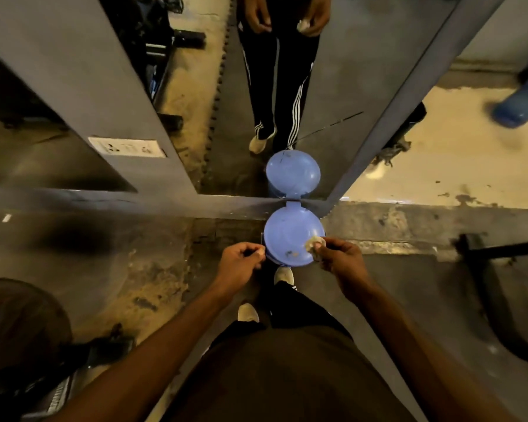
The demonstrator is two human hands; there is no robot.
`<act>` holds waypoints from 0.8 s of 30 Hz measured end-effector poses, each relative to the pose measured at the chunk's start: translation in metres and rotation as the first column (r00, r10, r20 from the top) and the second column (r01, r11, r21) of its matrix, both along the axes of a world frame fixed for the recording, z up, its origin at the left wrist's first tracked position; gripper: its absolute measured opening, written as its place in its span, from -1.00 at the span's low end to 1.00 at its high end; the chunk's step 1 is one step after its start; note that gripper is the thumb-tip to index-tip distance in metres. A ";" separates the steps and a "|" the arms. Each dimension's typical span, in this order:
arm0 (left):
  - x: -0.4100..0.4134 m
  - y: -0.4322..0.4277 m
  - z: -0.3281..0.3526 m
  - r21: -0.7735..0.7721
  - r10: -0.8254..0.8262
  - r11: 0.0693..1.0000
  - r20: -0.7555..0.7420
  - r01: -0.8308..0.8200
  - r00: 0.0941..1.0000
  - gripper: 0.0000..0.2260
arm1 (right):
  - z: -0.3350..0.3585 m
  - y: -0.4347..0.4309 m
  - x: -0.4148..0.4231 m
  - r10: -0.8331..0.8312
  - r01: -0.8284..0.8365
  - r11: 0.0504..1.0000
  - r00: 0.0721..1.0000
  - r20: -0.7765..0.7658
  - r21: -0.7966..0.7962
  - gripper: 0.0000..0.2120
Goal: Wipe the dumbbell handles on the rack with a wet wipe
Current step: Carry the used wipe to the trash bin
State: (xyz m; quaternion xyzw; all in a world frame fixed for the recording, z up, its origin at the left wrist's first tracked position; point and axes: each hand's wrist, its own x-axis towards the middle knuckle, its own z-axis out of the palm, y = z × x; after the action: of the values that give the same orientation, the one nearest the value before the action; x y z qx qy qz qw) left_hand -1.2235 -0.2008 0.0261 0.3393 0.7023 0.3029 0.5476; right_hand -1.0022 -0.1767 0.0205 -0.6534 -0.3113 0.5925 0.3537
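Bare concrete floor (128,257), stained and patchy, meets a wall mirror (342,95) at its far edge. Blue bin (290,236), lid closed, stands on the floor against the mirror's bottom edge, with its reflection directly above. Right hand (343,258) pinches a crumpled, dirty wet wipe (314,244) between thumb and fingertips, over the lid's right near rim. Left hand (240,264) sits just left of the bin, fingers curled in, thumb on forefinger; there's a pale speck at the tips, can't tell if it holds anything. Two pale shoes (284,275) below the hands. Black metal frame (500,287) is cut off at the floor's right edge. Blurred blue container (521,102) far right. Dark clutter bottom left is unreadable.
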 end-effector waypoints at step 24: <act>0.000 0.046 -0.006 -0.039 -0.104 0.994 0.010 0.105 0.995 -0.87 | -0.021 0.036 -0.003 -0.084 0.083 0.995 0.996 -0.030 -0.053 -0.95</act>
State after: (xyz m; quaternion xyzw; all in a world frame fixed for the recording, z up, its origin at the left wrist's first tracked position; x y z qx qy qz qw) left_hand -1.2231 -0.1545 0.0204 0.3635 0.6874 0.2612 0.5720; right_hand -1.0049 -0.1410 -0.0001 -0.6653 -0.2625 0.5955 0.3660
